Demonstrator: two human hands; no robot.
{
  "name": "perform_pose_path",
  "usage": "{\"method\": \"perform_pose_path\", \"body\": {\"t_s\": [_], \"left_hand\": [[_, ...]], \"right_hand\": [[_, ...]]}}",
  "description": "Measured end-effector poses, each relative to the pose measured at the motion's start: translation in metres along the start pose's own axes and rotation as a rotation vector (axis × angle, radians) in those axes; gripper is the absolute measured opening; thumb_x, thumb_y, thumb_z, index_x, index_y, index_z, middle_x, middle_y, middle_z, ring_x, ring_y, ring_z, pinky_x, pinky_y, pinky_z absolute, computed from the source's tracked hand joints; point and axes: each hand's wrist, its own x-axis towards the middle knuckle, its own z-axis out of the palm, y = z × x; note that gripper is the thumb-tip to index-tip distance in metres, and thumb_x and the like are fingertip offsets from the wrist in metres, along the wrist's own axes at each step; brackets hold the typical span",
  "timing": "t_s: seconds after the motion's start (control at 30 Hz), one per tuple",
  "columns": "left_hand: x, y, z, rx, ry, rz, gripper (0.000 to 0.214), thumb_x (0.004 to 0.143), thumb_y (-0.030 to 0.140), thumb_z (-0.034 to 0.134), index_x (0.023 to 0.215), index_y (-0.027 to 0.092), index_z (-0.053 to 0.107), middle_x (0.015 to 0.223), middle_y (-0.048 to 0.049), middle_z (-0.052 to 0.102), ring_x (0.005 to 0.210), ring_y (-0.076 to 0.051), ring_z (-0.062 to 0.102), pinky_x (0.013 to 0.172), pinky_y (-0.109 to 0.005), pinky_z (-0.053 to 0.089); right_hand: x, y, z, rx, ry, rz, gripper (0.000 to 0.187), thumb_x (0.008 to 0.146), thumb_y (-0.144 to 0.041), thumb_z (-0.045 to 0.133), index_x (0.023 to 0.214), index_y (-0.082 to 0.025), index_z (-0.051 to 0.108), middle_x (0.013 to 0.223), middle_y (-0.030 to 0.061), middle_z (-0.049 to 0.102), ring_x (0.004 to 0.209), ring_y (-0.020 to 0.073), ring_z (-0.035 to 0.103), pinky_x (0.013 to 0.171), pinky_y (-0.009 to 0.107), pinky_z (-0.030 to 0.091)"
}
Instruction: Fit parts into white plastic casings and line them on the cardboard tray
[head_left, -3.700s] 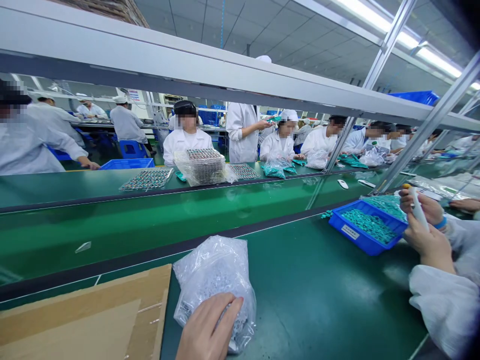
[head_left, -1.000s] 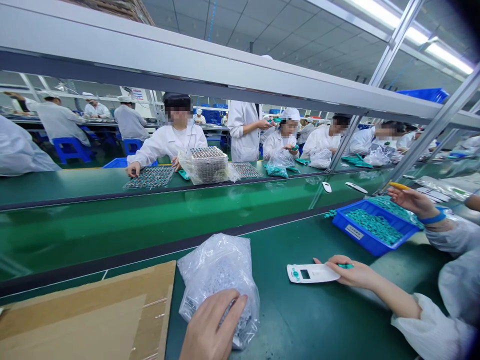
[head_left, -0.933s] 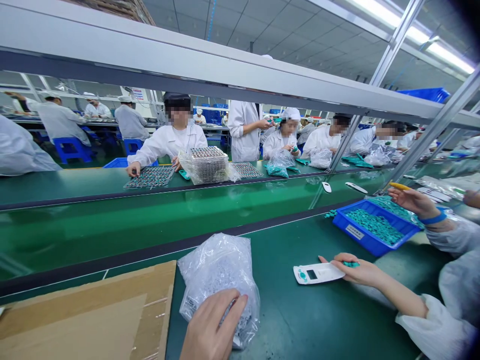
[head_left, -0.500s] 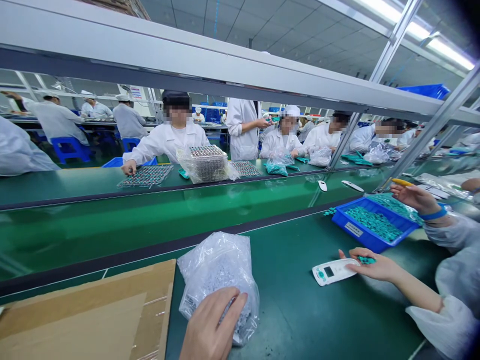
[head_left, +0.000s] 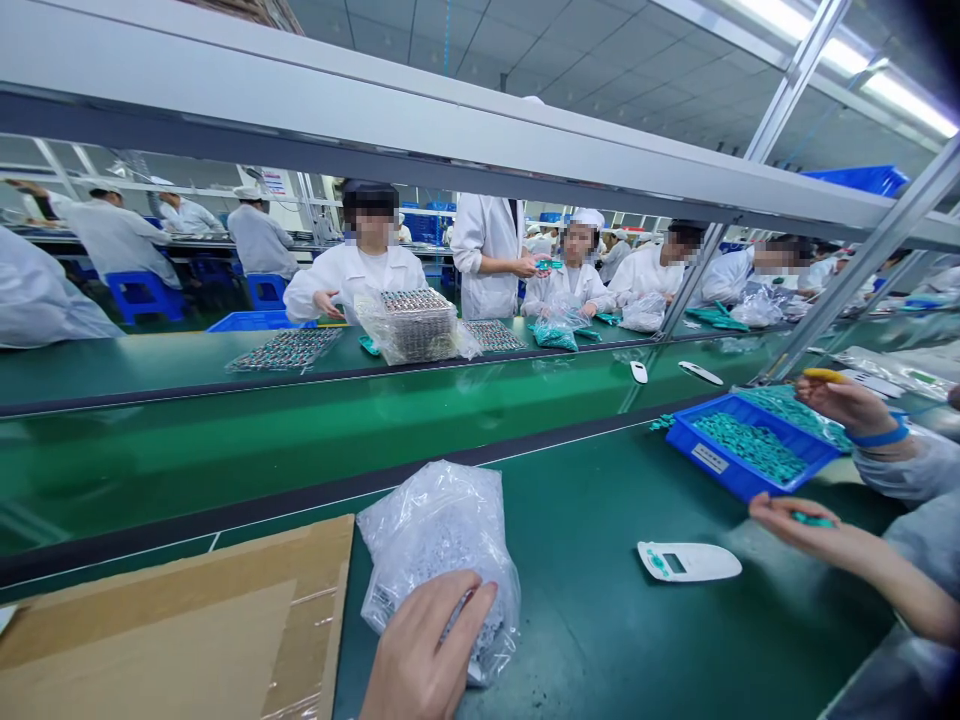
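Lying across the lower part of a clear plastic bag (head_left: 439, 560) of small grey parts at bottom centre: the left hand (head_left: 424, 650), raised from the bottom edge, fingers together and gently curved, how firmly closed on the plastic impossible to tell. Just above the bag, the dark rail (head_left: 225, 523); just left, a cardboard sheet (head_left: 172, 630). Rightward, open green bench mat (head_left: 570, 640) up to a white plastic casing (head_left: 688, 562), then a co-worker's hand (head_left: 814, 530) pinching a teal part, below a blue tray (head_left: 750, 450).
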Motion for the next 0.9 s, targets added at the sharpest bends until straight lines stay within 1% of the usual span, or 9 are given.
{"method": "perform_pose_path", "body": {"t_s": [0.1, 0.17, 0.23, 0.3, 0.4, 0.5, 0.63, 0.77, 0.9], "left_hand": [[-0.001, -0.001, 0.000, -0.001, 0.002, 0.017, 0.041, 0.092, -0.004, 0.042, 0.117, 0.015, 0.068, 0.104, -0.0106, 0.076, 0.096, -0.019, 0.073, 0.083, -0.028, 0.058], [-0.003, -0.002, 0.002, -0.002, -0.014, 0.033, 0.042, 0.091, -0.004, 0.043, 0.120, 0.015, 0.067, 0.105, -0.0112, 0.076, 0.098, -0.020, 0.073, 0.083, -0.029, 0.058], [-0.005, -0.003, 0.004, 0.000, -0.011, 0.030, 0.041, 0.092, -0.003, 0.044, 0.121, 0.015, 0.066, 0.105, -0.0111, 0.075, 0.097, -0.020, 0.073, 0.082, -0.029, 0.057], [-0.005, -0.002, 0.006, 0.006, 0.014, 0.009, 0.039, 0.093, -0.003, 0.045, 0.119, 0.016, 0.066, 0.103, -0.0104, 0.075, 0.095, -0.020, 0.073, 0.080, -0.029, 0.057], [-0.003, 0.001, 0.006, 0.004, 0.037, -0.019, 0.036, 0.095, -0.002, 0.044, 0.117, 0.017, 0.066, 0.101, -0.0100, 0.075, 0.092, -0.019, 0.073, 0.079, -0.029, 0.056], [0.001, 0.002, 0.003, -0.007, 0.033, -0.005, 0.036, 0.096, -0.002, 0.041, 0.117, 0.016, 0.066, 0.101, -0.0108, 0.075, 0.092, -0.019, 0.073, 0.078, -0.028, 0.056], [0.003, 0.000, 0.001, 0.003, 0.038, 0.033, 0.033, 0.097, 0.002, 0.042, 0.114, 0.014, 0.067, 0.098, -0.0108, 0.075, 0.089, -0.019, 0.073, 0.074, -0.027, 0.058], [0.003, 0.000, 0.003, -0.002, 0.055, 0.021, 0.033, 0.097, 0.002, 0.042, 0.113, 0.015, 0.068, 0.097, -0.0097, 0.075, 0.088, -0.018, 0.073, 0.073, -0.027, 0.058], [0.006, 0.002, 0.003, -0.011, 0.089, 0.002, 0.032, 0.098, 0.003, 0.041, 0.109, 0.015, 0.068, 0.094, -0.0088, 0.075, 0.084, -0.017, 0.073, 0.071, -0.026, 0.057]], "right_hand": [[-0.001, -0.049, -0.023, -0.043, -0.084, 0.032, 0.067, 0.106, -0.056, 0.032, 0.048, -0.023, 0.040, 0.038, -0.0097, 0.039, 0.037, 0.0031, 0.036, 0.039, 0.018, 0.033], [0.004, -0.078, -0.038, -0.085, -0.058, -0.012, 0.054, 0.107, -0.050, 0.042, 0.068, -0.019, 0.060, 0.054, -0.0054, 0.062, 0.047, 0.0068, 0.048, 0.052, 0.024, 0.049], [0.012, -0.099, -0.048, -0.134, -0.029, -0.060, 0.042, 0.106, -0.048, 0.048, 0.089, -0.015, 0.068, 0.074, -0.0015, 0.072, 0.059, 0.0110, 0.057, 0.064, 0.031, 0.055], [0.020, -0.111, -0.053, -0.186, 0.001, -0.103, 0.036, 0.104, -0.048, 0.053, 0.102, -0.016, 0.069, 0.088, 0.0017, 0.075, 0.068, 0.0147, 0.063, 0.069, 0.034, 0.058], [0.029, -0.116, -0.055, -0.257, 0.037, -0.152, 0.033, 0.103, -0.047, 0.056, 0.109, -0.017, 0.069, 0.098, 0.0040, 0.075, 0.076, 0.0166, 0.065, 0.073, 0.036, 0.059], [0.032, -0.114, -0.056, -0.315, 0.070, -0.188, 0.032, 0.105, -0.043, 0.054, 0.112, -0.015, 0.068, 0.102, 0.0043, 0.076, 0.078, 0.0165, 0.064, 0.080, 0.039, 0.058], [0.030, -0.112, -0.060, -0.379, 0.145, -0.259, 0.030, 0.104, -0.042, 0.056, 0.108, -0.015, 0.069, 0.100, 0.0031, 0.076, 0.077, 0.0165, 0.065, 0.078, 0.038, 0.058], [0.020, -0.111, -0.060, -0.431, 0.304, -0.414, 0.022, 0.102, -0.038, 0.060, 0.101, -0.018, 0.070, 0.090, 0.0011, 0.072, 0.068, 0.0133, 0.064, 0.058, 0.027, 0.058], [0.010, -0.112, -0.058, -0.466, 0.484, -0.579, 0.022, 0.104, -0.025, 0.057, 0.090, -0.016, 0.070, 0.075, -0.0047, 0.066, 0.053, 0.0057, 0.059, 0.042, 0.013, 0.043]]}}
